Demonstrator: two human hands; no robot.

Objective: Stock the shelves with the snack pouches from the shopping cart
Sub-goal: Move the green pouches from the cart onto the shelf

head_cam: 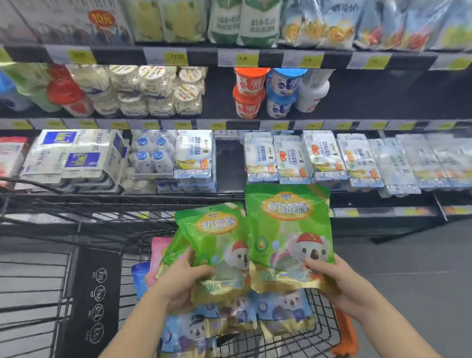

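Note:
Two green snack pouches with a koala picture are held upright above the black wire shopping cart [35, 296]. My left hand [184, 279] grips the lower left edge of the left green pouch [219, 236]. My right hand [336, 281] grips the bottom right corner of the right green pouch [286, 225]. The two pouches touch side by side. Below them, in the cart's basket, lie several blue koala pouches [237, 317], and a pink pouch [158, 252] stands behind my left hand.
Dark shelves [363, 92] stand right behind the cart, holding yoghurt cups [262, 92], milk packs [292, 157] and bags. A gap [229, 162] shows between packs on the third shelf. Grey floor [419, 263] lies to the right. An orange handle [346, 337] hangs at the cart's right edge.

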